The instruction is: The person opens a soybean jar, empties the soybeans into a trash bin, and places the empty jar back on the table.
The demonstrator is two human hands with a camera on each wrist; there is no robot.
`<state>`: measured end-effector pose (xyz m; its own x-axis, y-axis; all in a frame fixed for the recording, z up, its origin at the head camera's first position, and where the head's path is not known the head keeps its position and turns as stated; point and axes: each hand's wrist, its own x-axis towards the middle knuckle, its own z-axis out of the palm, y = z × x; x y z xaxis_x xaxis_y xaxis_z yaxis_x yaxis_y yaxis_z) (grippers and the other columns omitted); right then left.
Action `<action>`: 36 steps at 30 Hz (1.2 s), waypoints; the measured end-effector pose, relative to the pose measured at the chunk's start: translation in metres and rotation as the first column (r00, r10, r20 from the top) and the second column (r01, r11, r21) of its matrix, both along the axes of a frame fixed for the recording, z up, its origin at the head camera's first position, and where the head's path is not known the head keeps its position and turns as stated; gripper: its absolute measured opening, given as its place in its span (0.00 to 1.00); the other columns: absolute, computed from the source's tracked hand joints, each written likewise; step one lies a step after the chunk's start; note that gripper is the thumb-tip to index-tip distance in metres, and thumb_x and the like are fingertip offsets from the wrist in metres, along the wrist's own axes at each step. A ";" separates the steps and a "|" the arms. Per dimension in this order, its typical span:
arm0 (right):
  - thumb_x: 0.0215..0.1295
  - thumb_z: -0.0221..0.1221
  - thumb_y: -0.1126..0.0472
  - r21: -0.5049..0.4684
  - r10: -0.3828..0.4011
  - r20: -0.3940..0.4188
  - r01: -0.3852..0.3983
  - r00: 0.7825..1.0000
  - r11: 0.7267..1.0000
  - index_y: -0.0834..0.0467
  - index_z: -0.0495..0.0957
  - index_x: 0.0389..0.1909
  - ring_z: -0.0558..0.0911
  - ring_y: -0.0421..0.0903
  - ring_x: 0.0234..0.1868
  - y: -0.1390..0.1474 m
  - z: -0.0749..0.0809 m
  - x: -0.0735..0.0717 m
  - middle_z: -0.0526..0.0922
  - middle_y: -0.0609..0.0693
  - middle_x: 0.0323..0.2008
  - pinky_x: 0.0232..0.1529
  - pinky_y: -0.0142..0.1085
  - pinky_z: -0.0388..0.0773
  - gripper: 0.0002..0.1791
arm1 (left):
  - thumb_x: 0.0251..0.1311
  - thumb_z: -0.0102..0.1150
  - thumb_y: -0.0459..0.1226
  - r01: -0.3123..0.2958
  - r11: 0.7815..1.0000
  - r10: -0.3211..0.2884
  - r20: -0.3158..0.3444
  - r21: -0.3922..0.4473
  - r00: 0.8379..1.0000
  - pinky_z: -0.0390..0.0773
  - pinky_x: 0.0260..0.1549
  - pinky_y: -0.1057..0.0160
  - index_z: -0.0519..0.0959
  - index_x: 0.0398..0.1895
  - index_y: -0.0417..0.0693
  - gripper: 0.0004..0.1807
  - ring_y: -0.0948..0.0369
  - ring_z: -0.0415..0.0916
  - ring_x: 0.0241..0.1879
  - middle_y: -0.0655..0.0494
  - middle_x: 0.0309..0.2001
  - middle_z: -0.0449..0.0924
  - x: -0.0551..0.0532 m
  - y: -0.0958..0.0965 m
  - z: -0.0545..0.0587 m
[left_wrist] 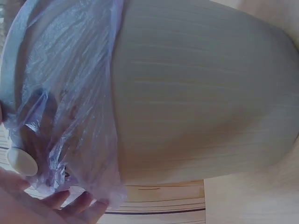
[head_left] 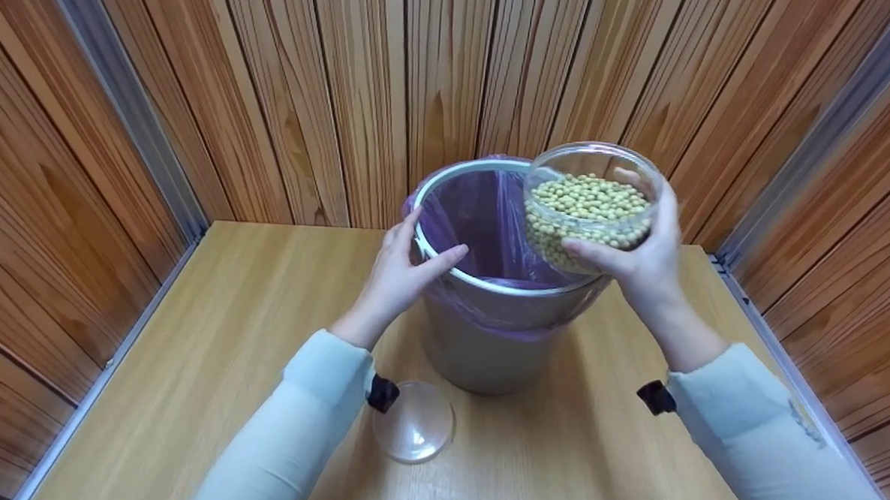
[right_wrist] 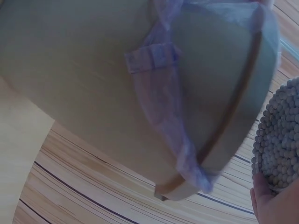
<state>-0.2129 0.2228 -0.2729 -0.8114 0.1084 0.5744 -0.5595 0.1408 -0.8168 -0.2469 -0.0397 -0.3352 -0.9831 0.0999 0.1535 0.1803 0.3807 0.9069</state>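
Observation:
A grey trash bin (head_left: 486, 349) stands upright, with a purple plastic bag (left_wrist: 79, 93) lining it and folded over its pale rim. My left hand (head_left: 403, 271) grips the rim at the near left, the thumb over the edge and the other fingers outside against the bag. A clear round jar (head_left: 595, 155), partly filled with pale yellow-green soybeans (head_left: 590, 200), is in my right hand (head_left: 651, 259). It is held slightly tilted above the bin's right rim, its open top facing up. In the right wrist view the soybeans (right_wrist: 282, 135) show at the right edge.
A clear round lid (head_left: 415, 421) lies on the wooden table (head_left: 263, 295) in front of the bin, near my left sleeve. Wood-panelled walls (head_left: 362, 88) enclose the table at the back and on both sides.

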 end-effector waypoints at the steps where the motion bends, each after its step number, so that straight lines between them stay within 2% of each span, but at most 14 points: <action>1: 0.33 0.72 0.71 0.020 -0.013 0.008 0.013 1.000 1.000 0.57 0.55 0.66 0.67 0.48 0.59 -0.002 -0.001 -0.003 0.64 0.55 0.61 0.62 0.38 0.62 0.54 | 0.44 0.61 0.64 0.008 1.000 -0.008 0.014 0.014 1.000 0.57 0.63 0.49 0.47 0.73 0.60 0.54 0.53 0.50 0.68 0.51 0.70 0.48 0.000 0.000 0.000; 7: 0.33 0.75 0.65 0.148 -0.099 0.074 0.088 0.992 0.985 0.56 0.52 0.68 0.67 0.44 0.60 -0.006 -0.009 -0.021 0.64 0.50 0.62 0.62 0.37 0.61 0.58 | 0.46 0.62 0.62 0.039 0.997 -0.043 0.059 0.060 0.997 0.56 0.63 0.48 0.46 0.73 0.63 0.53 0.53 0.49 0.68 0.52 0.70 0.47 0.001 0.000 0.001; 12: 0.33 0.77 0.59 0.218 -0.161 0.139 0.128 0.977 0.967 0.55 0.49 0.69 0.65 0.45 0.61 -0.005 -0.013 -0.032 0.62 0.50 0.63 0.63 0.40 0.60 0.61 | 0.47 0.62 0.60 0.050 0.996 -0.055 0.065 0.076 0.996 0.56 0.64 0.49 0.46 0.73 0.62 0.52 0.53 0.48 0.69 0.51 0.70 0.47 0.001 0.000 0.002; 16: 0.32 0.77 0.53 0.269 -0.212 0.167 0.162 0.963 0.949 0.53 0.50 0.68 0.65 0.47 0.61 -0.005 -0.011 -0.040 0.63 0.51 0.62 0.63 0.43 0.60 0.62 | 0.47 0.63 0.60 0.049 0.996 -0.055 0.068 0.081 0.996 0.56 0.63 0.49 0.46 0.73 0.62 0.52 0.53 0.48 0.69 0.51 0.70 0.47 0.000 -0.001 0.002; 21: 0.31 0.77 0.49 0.282 -0.225 0.199 0.164 0.954 0.945 0.53 0.49 0.68 0.65 0.48 0.62 -0.007 -0.006 -0.047 0.63 0.52 0.62 0.63 0.44 0.60 0.63 | 0.47 0.63 0.60 0.049 0.996 -0.055 0.073 0.075 0.996 0.56 0.64 0.49 0.45 0.73 0.61 0.53 0.53 0.47 0.69 0.51 0.71 0.47 0.000 -0.001 0.002; 28: 0.31 0.76 0.44 0.304 -0.245 0.245 0.166 0.938 0.938 0.54 0.45 0.70 0.64 0.49 0.63 -0.007 -0.010 -0.055 0.61 0.54 0.64 0.64 0.44 0.59 0.66 | 0.48 0.63 0.58 0.049 0.996 -0.054 0.077 0.070 0.996 0.55 0.64 0.50 0.44 0.73 0.60 0.53 0.52 0.47 0.69 0.50 0.71 0.46 -0.001 0.000 0.000; 33: 0.29 0.75 0.40 0.363 -0.282 0.257 0.178 0.924 0.915 0.55 0.45 0.70 0.63 0.50 0.64 -0.007 -0.014 -0.057 0.61 0.54 0.65 0.64 0.46 0.58 0.68 | 0.49 0.63 0.57 0.040 0.997 -0.045 0.068 0.065 0.997 0.56 0.64 0.52 0.44 0.73 0.58 0.53 0.52 0.49 0.69 0.48 0.70 0.47 -0.001 0.001 -0.001; 36: 0.27 0.75 0.37 0.422 -0.299 0.232 0.181 0.926 0.888 0.56 0.46 0.70 0.62 0.51 0.64 -0.007 -0.015 -0.058 0.61 0.54 0.65 0.64 0.47 0.57 0.69 | 0.50 0.62 0.57 0.042 0.997 -0.046 0.060 0.072 0.997 0.57 0.64 0.52 0.44 0.73 0.59 0.52 0.52 0.50 0.68 0.48 0.69 0.48 -0.001 0.002 0.000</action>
<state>-0.2708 0.2163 -0.2881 -0.9223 0.1385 0.3608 -0.2208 0.5775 -0.7859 -0.2483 -0.0373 -0.3353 -0.9857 0.1346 0.1009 0.1385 0.3085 0.9411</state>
